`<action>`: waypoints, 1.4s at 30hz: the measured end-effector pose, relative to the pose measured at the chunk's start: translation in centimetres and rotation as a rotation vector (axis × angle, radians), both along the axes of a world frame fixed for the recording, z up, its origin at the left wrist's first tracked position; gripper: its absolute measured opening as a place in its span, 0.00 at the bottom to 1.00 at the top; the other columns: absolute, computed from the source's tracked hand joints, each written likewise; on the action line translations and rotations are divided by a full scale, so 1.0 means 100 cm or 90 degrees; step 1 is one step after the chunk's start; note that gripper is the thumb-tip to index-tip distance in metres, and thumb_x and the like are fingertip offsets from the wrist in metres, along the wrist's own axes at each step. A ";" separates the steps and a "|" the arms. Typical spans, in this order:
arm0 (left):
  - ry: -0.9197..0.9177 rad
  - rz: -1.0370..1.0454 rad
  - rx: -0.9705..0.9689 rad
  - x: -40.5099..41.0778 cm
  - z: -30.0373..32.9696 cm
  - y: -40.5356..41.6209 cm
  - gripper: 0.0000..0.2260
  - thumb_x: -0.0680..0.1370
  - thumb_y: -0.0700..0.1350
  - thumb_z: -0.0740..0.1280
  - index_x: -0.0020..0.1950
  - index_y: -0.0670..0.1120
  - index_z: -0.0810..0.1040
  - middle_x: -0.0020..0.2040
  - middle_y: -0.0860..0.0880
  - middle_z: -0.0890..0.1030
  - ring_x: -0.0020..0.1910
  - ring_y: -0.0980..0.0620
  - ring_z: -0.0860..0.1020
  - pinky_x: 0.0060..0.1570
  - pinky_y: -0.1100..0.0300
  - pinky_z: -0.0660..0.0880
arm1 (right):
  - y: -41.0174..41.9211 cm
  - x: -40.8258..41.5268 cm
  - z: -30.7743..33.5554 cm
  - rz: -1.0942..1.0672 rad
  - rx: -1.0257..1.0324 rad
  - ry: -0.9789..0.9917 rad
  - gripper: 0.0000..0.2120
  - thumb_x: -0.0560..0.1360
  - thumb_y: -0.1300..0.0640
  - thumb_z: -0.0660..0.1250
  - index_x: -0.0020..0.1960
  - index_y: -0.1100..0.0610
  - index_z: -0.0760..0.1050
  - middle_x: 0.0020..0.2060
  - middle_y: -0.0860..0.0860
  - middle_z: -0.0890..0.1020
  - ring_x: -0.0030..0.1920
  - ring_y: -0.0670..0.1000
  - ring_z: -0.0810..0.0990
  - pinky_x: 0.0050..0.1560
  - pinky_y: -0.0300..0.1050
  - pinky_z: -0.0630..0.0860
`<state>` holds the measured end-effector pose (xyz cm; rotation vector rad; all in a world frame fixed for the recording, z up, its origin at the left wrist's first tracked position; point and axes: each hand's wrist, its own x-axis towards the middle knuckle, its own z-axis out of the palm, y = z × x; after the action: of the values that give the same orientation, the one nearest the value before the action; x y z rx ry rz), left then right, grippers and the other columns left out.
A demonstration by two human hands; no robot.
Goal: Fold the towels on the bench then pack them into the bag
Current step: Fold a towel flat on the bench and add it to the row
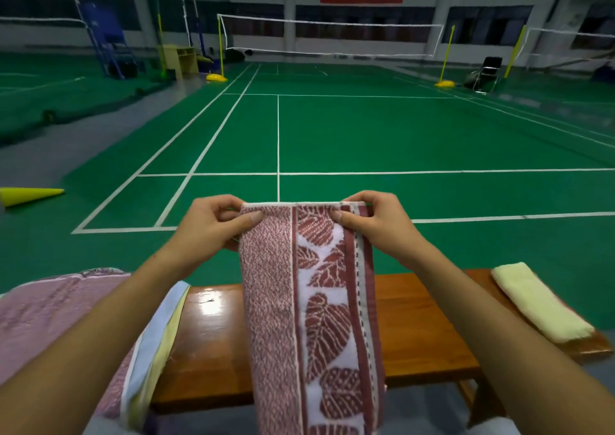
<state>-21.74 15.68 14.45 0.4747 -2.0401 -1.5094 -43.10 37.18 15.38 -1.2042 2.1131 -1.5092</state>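
Two hands (pixel 299 221) pinching leaf-patterned towel (pixel 309 318) above bench (pixel 422 328)

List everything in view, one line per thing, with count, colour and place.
leaf-patterned towel: 1, maroon and white, held up over the bench, hanging down
folded towel: 1, pale yellow, right end of the bench
towel pile: several, pink on top with light blue and yellow edges, left end of the bench
bench: 1, glossy brown wood, foreground
court floor: 1, green with white lines, beyond the bench
net: 1, white-edged, far across the court
cone: 1, yellow, lying on the floor at left
chair: 1, black, far right
left hand: pinches the towel's top left corner
right hand: pinches the top right corner
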 end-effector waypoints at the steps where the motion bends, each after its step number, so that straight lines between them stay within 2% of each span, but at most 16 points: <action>1: -0.031 0.014 0.014 -0.007 -0.018 -0.009 0.09 0.78 0.41 0.74 0.51 0.36 0.79 0.42 0.42 0.87 0.40 0.47 0.84 0.35 0.57 0.82 | -0.011 -0.008 -0.018 -0.003 0.027 -0.016 0.14 0.76 0.53 0.78 0.53 0.62 0.79 0.40 0.55 0.88 0.39 0.51 0.88 0.41 0.44 0.84; 4: -0.118 0.058 0.049 -0.035 -0.083 -0.035 0.09 0.79 0.41 0.74 0.48 0.37 0.77 0.40 0.41 0.86 0.39 0.44 0.82 0.32 0.56 0.81 | -0.049 -0.031 -0.083 -0.019 0.115 -0.046 0.15 0.77 0.53 0.77 0.54 0.63 0.79 0.41 0.56 0.87 0.40 0.51 0.88 0.46 0.51 0.85; 9: -0.235 0.107 0.066 -0.077 -0.176 -0.081 0.10 0.78 0.43 0.75 0.49 0.39 0.77 0.46 0.35 0.85 0.47 0.35 0.85 0.40 0.45 0.85 | -0.104 -0.066 -0.175 -0.047 0.194 -0.100 0.13 0.75 0.52 0.79 0.51 0.60 0.80 0.43 0.56 0.86 0.43 0.55 0.87 0.50 0.61 0.84; 12: -0.282 0.136 0.025 -0.093 -0.203 -0.098 0.11 0.76 0.46 0.78 0.51 0.44 0.79 0.47 0.42 0.85 0.47 0.42 0.85 0.40 0.48 0.84 | -0.120 -0.078 -0.204 -0.073 0.228 -0.051 0.11 0.75 0.50 0.79 0.50 0.55 0.80 0.44 0.51 0.86 0.45 0.52 0.86 0.50 0.57 0.84; 15: -0.291 0.145 -0.067 -0.096 -0.204 -0.105 0.10 0.75 0.46 0.79 0.49 0.48 0.81 0.42 0.49 0.85 0.40 0.51 0.84 0.39 0.52 0.81 | -0.117 -0.088 -0.212 -0.079 0.260 0.015 0.12 0.78 0.49 0.76 0.55 0.54 0.80 0.47 0.47 0.83 0.47 0.46 0.82 0.45 0.42 0.80; 16: -0.288 0.144 -0.097 -0.094 -0.201 -0.105 0.09 0.75 0.46 0.79 0.49 0.49 0.81 0.42 0.50 0.85 0.39 0.53 0.84 0.39 0.55 0.79 | -0.111 -0.090 -0.211 -0.081 0.265 0.035 0.12 0.78 0.50 0.75 0.58 0.54 0.79 0.48 0.47 0.83 0.49 0.46 0.82 0.46 0.41 0.79; 20: -0.306 0.100 -0.236 -0.071 -0.178 -0.090 0.03 0.78 0.43 0.75 0.49 0.50 0.83 0.45 0.54 0.85 0.42 0.56 0.83 0.44 0.58 0.80 | -0.072 -0.083 -0.195 -0.069 0.273 0.072 0.12 0.79 0.53 0.73 0.60 0.55 0.79 0.51 0.46 0.82 0.52 0.47 0.82 0.57 0.47 0.80; 23: -0.308 0.045 -0.260 -0.046 -0.160 -0.061 0.04 0.79 0.42 0.74 0.48 0.51 0.83 0.43 0.55 0.85 0.39 0.58 0.83 0.42 0.65 0.77 | -0.031 -0.055 -0.185 -0.002 0.267 0.055 0.09 0.79 0.51 0.74 0.57 0.52 0.80 0.51 0.43 0.83 0.50 0.43 0.82 0.55 0.47 0.83; 25: -0.301 -0.011 -0.249 -0.028 -0.154 -0.036 0.06 0.79 0.41 0.74 0.48 0.52 0.83 0.43 0.54 0.85 0.39 0.58 0.84 0.40 0.64 0.78 | -0.004 -0.032 -0.186 0.069 0.254 0.028 0.06 0.79 0.53 0.73 0.55 0.50 0.80 0.50 0.45 0.84 0.50 0.44 0.84 0.53 0.49 0.84; 29: -0.340 -0.177 -0.251 0.006 -0.167 0.013 0.05 0.80 0.46 0.73 0.53 0.56 0.83 0.50 0.58 0.83 0.50 0.62 0.81 0.51 0.61 0.81 | 0.041 0.009 -0.193 0.186 0.244 -0.034 0.07 0.82 0.57 0.68 0.59 0.50 0.81 0.57 0.45 0.84 0.57 0.44 0.84 0.54 0.46 0.85; 31: -0.325 -0.239 -0.355 0.020 -0.184 0.028 0.06 0.81 0.50 0.70 0.58 0.58 0.82 0.55 0.62 0.81 0.54 0.63 0.79 0.55 0.59 0.80 | 0.056 0.021 -0.200 0.236 0.267 -0.021 0.10 0.83 0.54 0.65 0.63 0.48 0.80 0.63 0.44 0.81 0.62 0.45 0.82 0.54 0.45 0.85; 33: -0.303 -0.258 -0.463 0.033 -0.201 0.033 0.12 0.82 0.59 0.66 0.65 0.62 0.79 0.66 0.64 0.77 0.67 0.64 0.74 0.67 0.56 0.75 | 0.066 0.023 -0.210 0.268 0.317 0.122 0.14 0.84 0.49 0.63 0.68 0.40 0.77 0.71 0.39 0.76 0.73 0.42 0.72 0.70 0.52 0.76; 35: -0.325 -0.251 -0.524 0.044 -0.213 0.031 0.20 0.83 0.66 0.59 0.73 0.64 0.74 0.77 0.62 0.69 0.79 0.61 0.62 0.78 0.54 0.64 | 0.074 0.023 -0.217 0.288 0.362 0.252 0.19 0.82 0.43 0.63 0.73 0.35 0.71 0.77 0.33 0.66 0.81 0.41 0.55 0.80 0.55 0.54; 38: -0.364 -0.281 -0.619 0.059 -0.224 0.024 0.30 0.81 0.72 0.56 0.81 0.64 0.62 0.84 0.58 0.55 0.84 0.57 0.49 0.82 0.50 0.56 | 0.081 0.022 -0.224 0.310 0.398 0.332 0.31 0.77 0.35 0.66 0.79 0.34 0.62 0.81 0.33 0.54 0.82 0.41 0.43 0.78 0.56 0.40; 40: -0.398 -0.309 -0.691 0.066 -0.230 0.023 0.38 0.78 0.75 0.58 0.84 0.63 0.51 0.85 0.56 0.47 0.84 0.55 0.43 0.81 0.51 0.50 | 0.081 0.021 -0.233 0.325 0.415 0.384 0.40 0.74 0.33 0.70 0.81 0.34 0.56 0.82 0.34 0.50 0.83 0.42 0.39 0.79 0.56 0.37; 42: -0.398 -0.299 -0.766 0.068 -0.237 0.023 0.42 0.76 0.73 0.61 0.85 0.60 0.47 0.86 0.53 0.46 0.84 0.51 0.43 0.81 0.48 0.49 | 0.081 0.021 -0.239 0.329 0.424 0.427 0.44 0.73 0.35 0.72 0.82 0.34 0.51 0.83 0.36 0.46 0.82 0.44 0.37 0.79 0.55 0.35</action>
<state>-14.92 17.99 -9.24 -0.0700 -3.2062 -0.0440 -40.99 45.30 -8.57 -1.8996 2.1155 -0.1416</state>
